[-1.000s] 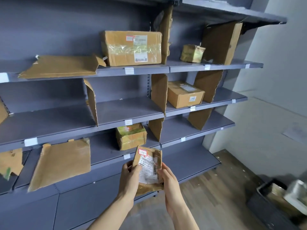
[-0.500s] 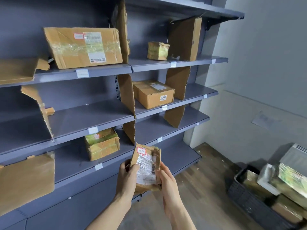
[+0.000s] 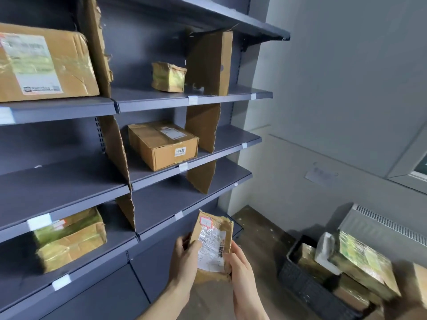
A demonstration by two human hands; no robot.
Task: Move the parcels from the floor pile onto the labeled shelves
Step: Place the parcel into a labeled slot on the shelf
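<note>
A small brown parcel [image 3: 213, 245] with a white shipping label and a red-edged sticker stands upright in both my hands, in front of the lower shelves. My left hand [image 3: 184, 257] grips its left edge and my right hand [image 3: 240, 266] grips its right edge. The grey shelf unit [image 3: 161, 204] has white labels on its edges and torn cardboard dividers [image 3: 203, 128]. Parcels sit on it: a large box [image 3: 44, 63] top left, a small taped one [image 3: 168, 76], a box marked 0448 [image 3: 164, 144] and a taped one [image 3: 69, 241] lower left.
A dark crate [image 3: 307, 285] on the wooden floor at the lower right holds several parcels, with a green-taped one [image 3: 362, 262] on top. A grey wall and a vented white unit [image 3: 388, 229] stand on the right. The shelf bay [image 3: 161, 204] just above my hands holds nothing.
The view has swung to the right, so the shelves slid left and the crate of parcels came further into sight. Both hands keep the same hold on the small parcel.
</note>
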